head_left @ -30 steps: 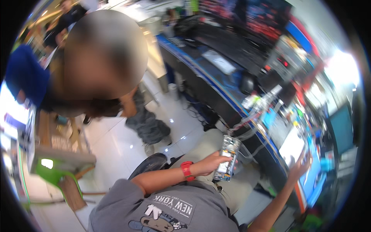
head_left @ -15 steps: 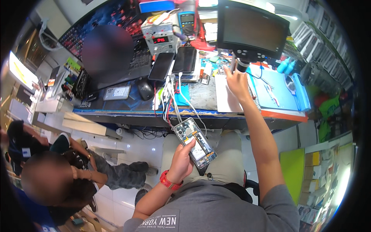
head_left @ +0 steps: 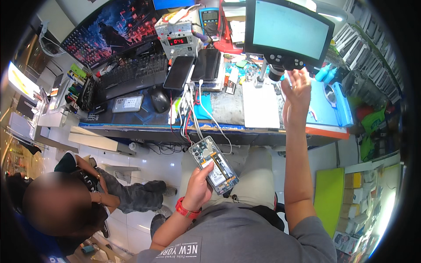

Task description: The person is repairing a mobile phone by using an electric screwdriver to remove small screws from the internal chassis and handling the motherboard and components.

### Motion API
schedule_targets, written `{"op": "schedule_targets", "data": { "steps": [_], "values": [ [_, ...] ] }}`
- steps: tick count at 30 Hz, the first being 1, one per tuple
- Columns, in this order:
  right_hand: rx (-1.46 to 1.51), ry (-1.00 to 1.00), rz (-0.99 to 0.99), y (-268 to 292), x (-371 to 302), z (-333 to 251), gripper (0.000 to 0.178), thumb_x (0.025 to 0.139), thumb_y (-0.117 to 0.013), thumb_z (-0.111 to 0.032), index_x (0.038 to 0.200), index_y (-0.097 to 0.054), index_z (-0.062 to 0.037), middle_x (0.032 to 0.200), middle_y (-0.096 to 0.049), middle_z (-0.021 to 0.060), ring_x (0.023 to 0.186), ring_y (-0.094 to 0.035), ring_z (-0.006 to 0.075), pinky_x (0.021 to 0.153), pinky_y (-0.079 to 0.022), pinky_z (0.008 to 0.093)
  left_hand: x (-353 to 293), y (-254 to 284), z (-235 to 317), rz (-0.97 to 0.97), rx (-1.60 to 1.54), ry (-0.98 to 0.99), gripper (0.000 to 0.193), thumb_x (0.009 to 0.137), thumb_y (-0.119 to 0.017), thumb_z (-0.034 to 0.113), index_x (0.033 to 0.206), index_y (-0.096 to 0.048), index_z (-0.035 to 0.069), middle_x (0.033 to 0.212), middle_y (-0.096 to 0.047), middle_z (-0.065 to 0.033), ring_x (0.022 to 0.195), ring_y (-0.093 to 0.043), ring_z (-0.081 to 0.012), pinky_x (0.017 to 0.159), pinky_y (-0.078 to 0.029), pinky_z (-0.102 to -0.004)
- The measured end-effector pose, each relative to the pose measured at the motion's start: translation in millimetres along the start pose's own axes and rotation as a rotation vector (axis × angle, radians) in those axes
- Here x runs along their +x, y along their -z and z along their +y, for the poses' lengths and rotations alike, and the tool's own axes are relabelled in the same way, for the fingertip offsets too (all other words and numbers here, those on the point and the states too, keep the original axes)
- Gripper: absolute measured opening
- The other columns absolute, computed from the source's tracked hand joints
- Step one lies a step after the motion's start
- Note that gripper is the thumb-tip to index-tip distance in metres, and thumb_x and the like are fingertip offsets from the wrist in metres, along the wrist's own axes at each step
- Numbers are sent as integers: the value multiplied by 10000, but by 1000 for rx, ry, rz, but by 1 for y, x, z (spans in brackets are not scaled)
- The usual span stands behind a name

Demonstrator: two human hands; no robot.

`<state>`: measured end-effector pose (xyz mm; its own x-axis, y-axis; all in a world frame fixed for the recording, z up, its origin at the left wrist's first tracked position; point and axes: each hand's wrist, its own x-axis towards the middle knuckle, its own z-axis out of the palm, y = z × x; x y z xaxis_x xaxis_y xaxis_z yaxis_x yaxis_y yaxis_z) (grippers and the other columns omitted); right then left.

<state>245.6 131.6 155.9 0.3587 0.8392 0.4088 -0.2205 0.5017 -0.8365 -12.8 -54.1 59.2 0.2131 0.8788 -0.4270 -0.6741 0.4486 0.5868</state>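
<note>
My left hand (head_left: 199,187) grips an opened phone (head_left: 214,165) above my lap, thumb on top. The phone's back is off, baring its circuit board and battery. Beyond the phone's top end, white and red cables (head_left: 189,109) run up to the desk. My right hand (head_left: 299,90) is raised over the desk's right side, fingers spread, with nothing visible in it. Just left of and above its fingers is the lens barrel of a digital microscope (head_left: 275,73). The microscope's screen (head_left: 291,30) glows pale white. Below the lens lies a white sheet (head_left: 261,107).
Two dark phones (head_left: 180,72) lie before a power supply (head_left: 177,41) with red digits. A mouse (head_left: 158,100), a keyboard (head_left: 131,76) and a curved monitor (head_left: 109,35) stand to the left. A blue tray (head_left: 344,105) is at right. Another person (head_left: 87,184) sits at lower left.
My right hand has left the microscope's lens and moved right, its fingers spreading. The microscope's screen has turned from dark to bright. My left hand and the phone have shifted slightly left.
</note>
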Motion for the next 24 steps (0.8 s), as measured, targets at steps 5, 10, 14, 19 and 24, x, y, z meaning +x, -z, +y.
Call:
{"op": "schedule_targets", "data": {
  "steps": [5,10,14,19,24],
  "values": [
    [-66,144,-23,-33,30,1,513,847,-830,-15,1268,-538,19,1160,-692,146,1058,-673,191,944,-509,316,-1,3,2,29,-1,-1,352,1099,-456,158,1385,-531,-33,1288,-674,-202,1180,-689,-329,1015,-580,-489],
    [24,228,144,-52,35,6,403,786,-910,-81,1077,-644,4,957,-757,93,850,-733,156,837,-553,245,-12,6,-3,65,-56,-16,325,1094,-475,168,1349,-562,-15,1269,-684,-182,1147,-704,-296,1007,-582,-464],
    [-7,262,116,-51,39,8,362,790,-913,-109,1057,-694,-1,947,-762,98,845,-738,158,821,-558,247,-18,11,-1,57,-57,-28,322,1092,-483,173,1349,-559,-6,1269,-685,-176,1148,-703,-286,1011,-577,-462],
    [-122,259,89,-41,43,12,313,806,-911,-161,1011,-734,-4,910,-765,89,812,-729,148,810,-541,251,-18,18,-1,29,-79,-47,342,1093,-483,169,1383,-533,-6,1304,-671,-188,1165,-695,-288,1018,-573,-464],
    [-141,212,54,-33,45,12,327,822,-864,-22,1106,-706,12,1010,-756,107,872,-731,172,829,-570,289,-20,14,3,13,-70,-43,355,1095,-478,162,1403,-519,-8,1318,-663,-198,1179,-690,-296,1020,-573,-465]
  ]
}}
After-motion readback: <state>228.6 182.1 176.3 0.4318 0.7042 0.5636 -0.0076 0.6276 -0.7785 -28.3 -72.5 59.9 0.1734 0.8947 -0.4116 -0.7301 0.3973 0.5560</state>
